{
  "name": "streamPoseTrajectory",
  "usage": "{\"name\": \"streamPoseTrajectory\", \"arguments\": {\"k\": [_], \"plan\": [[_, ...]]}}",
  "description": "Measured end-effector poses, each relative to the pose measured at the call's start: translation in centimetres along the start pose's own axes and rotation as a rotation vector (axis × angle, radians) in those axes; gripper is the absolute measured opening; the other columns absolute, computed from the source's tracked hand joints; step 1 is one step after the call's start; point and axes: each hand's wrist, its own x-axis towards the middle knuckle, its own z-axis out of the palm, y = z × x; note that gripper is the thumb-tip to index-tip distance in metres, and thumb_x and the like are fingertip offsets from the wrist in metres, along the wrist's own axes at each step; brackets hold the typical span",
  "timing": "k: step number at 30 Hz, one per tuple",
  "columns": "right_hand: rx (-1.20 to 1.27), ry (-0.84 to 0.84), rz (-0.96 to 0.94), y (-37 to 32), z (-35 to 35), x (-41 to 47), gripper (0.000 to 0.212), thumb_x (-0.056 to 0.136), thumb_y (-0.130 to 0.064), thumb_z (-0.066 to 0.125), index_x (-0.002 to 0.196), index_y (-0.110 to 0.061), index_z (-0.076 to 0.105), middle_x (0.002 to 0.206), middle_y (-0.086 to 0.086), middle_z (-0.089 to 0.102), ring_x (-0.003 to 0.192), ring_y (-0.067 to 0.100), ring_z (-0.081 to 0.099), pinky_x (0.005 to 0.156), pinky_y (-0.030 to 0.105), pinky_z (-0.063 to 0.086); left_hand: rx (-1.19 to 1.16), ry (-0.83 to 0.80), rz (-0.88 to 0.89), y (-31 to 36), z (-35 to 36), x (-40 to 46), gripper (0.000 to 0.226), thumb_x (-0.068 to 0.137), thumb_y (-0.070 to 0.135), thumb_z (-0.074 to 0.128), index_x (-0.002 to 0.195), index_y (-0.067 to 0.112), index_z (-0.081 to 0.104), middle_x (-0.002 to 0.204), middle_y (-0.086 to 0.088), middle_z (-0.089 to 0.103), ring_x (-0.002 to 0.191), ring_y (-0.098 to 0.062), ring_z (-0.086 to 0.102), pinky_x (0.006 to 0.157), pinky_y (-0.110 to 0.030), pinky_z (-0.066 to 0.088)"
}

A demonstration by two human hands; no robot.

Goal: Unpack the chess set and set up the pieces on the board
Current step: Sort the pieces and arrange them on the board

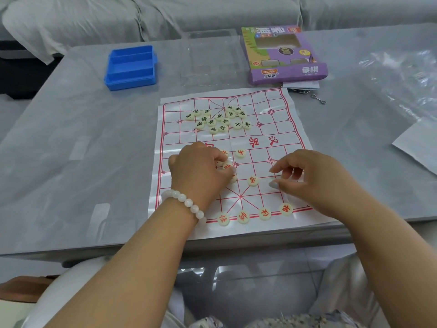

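- The blue plastic tray (130,66) sat unpacked at the far left of the counter (71,138).
- The left hand (201,169), fingers curled, pinched into a small cluster of red-marked pieces (227,165) near the river line of the paper xiangqi board (283,147); exactly which piece it held I cannot tell.
- Black-marked pieces (218,119) lay in a loose heap on the far half, unsorted.
- Four red pieces (254,214) stood along the near edge row, so the red back rank was being laid out.
- The right hand (314,176) hovered loosely curled, holding nothing, beside a lone red piece (252,181).
- The next move probably called for carrying a piece to its proper point.
- The purple box (286,55) lay beyond.
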Motion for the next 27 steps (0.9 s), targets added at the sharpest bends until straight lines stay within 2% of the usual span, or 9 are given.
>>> {"name": "streamPoseTrajectory", "arguments": {"k": [4, 7, 11, 14, 18, 20, 22, 27], "plan": [[0.004, 0.022, 0.0, 0.3, 0.0, 0.0, 0.021, 0.083, -0.042, 0.065, 0.102, -0.033, 0.063, 0.088, -0.015, 0.058, 0.076, 0.004, 0.052, 0.06, 0.009, 0.033, 0.072, 0.005, -0.085, 0.6, 0.3, 0.4, 0.037, 0.078, 0.062, 0.056, 0.088, 0.03, 0.069, 0.087, 0.011, 0.067, 0.092, -0.014, 0.058, 0.083, -0.035, 0.034], [0.006, 0.043, -0.003, 0.4, -0.1, 0.0, 0.02, 0.082, -0.043, 0.065, 0.1, -0.034, 0.063, 0.086, -0.016, 0.058, 0.076, 0.004, 0.053, 0.061, 0.009, 0.035, 0.105, -0.019, -0.122, 1.1, 0.4, 0.6, 0.039, 0.077, 0.064, 0.055, 0.081, 0.027, 0.067, 0.083, 0.009, 0.066, 0.086, -0.015, 0.058, 0.082, -0.036, 0.035], [0.017, 0.064, -0.005, 0.6, -0.1, -0.3, 0.019, 0.082, -0.042, 0.065, 0.099, -0.034, 0.064, 0.086, -0.017, 0.058, 0.077, 0.003, 0.053, 0.061, 0.009, 0.035, 0.076, -0.045, -0.15, 1.1, 0.4, 0.9, 0.037, 0.078, 0.061, 0.057, 0.083, 0.026, 0.068, 0.086, 0.009, 0.067, 0.087, -0.015, 0.059, 0.081, -0.036, 0.034], [0.014, 0.068, 0.001, 0.7, -0.1, -0.4, 0.02, 0.083, -0.043, 0.064, 0.1, -0.033, 0.064, 0.086, -0.016, 0.058, 0.077, 0.004, 0.053, 0.06, 0.009, 0.035, 0.028, -0.026, -0.128, 1.4, 0.2, 0.7, 0.028, 0.081, 0.051, 0.059, 0.083, 0.026, 0.071, 0.086, 0.01, 0.068, 0.088, -0.014, 0.059, 0.082, -0.035, 0.032], [0.014, 0.073, -0.006, 0.6, -0.1, -0.4, 0.018, 0.083, -0.044, 0.063, 0.098, -0.034, 0.062, 0.086, -0.017, 0.058, 0.077, 0.004, 0.053, 0.06, 0.009, 0.035, -0.159, 0.039, -0.045, 0.9, -1.3, -0.3, 0.018, 0.078, 0.043, 0.065, 0.085, 0.027, 0.069, 0.078, 0.013, 0.065, 0.082, -0.01, 0.06, 0.089, -0.035, 0.044], [0.016, 0.063, -0.011, 0.5, 0.0, -0.3, 0.016, 0.083, -0.044, 0.063, 0.096, -0.036, 0.06, 0.085, -0.018, 0.057, 0.076, 0.004, 0.053, 0.06, 0.009, 0.035, -0.276, 0.004, 0.024, 0.1, -2.9, -1.2, 0.017, 0.074, 0.039, 0.072, 0.085, 0.027, 0.07, 0.074, 0.017, 0.062, 0.071, -0.004, 0.057, 0.078, -0.028, 0.049], [0.021, 0.06, -0.012, 0.4, -0.1, -0.3, 0.014, 0.083, -0.044, 0.063, 0.094, -0.037, 0.059, 0.083, -0.019, 0.056, 0.075, 0.003, 0.053, 0.059, 0.01, 0.034, -0.294, -0.075, 0.1, -1.2, -4.6, -2.4, 0.016, 0.071, 0.037, 0.076, 0.084, 0.03, 0.07, 0.075, 0.021, 0.061, 0.07, -0.001, 0.055, 0.066, -0.014, 0.046], [0.035, 0.066, -0.015, -0.1, 0.2, -0.4, 0.012, 0.084, -0.042, 0.062, 0.093, -0.036, 0.058, 0.083, -0.019, 0.055, 0.074, 0.004, 0.052, 0.058, 0.012, 0.034, -0.215, -0.265, 0.185, -4.4, -6.2, -5.2, 0.017, 0.07, 0.033, 0.077, 0.085, 0.037, 0.069, 0.083, 0.024, 0.062, 0.079, -0.004, 0.057, 0.07, -0.013, 0.045]]}}
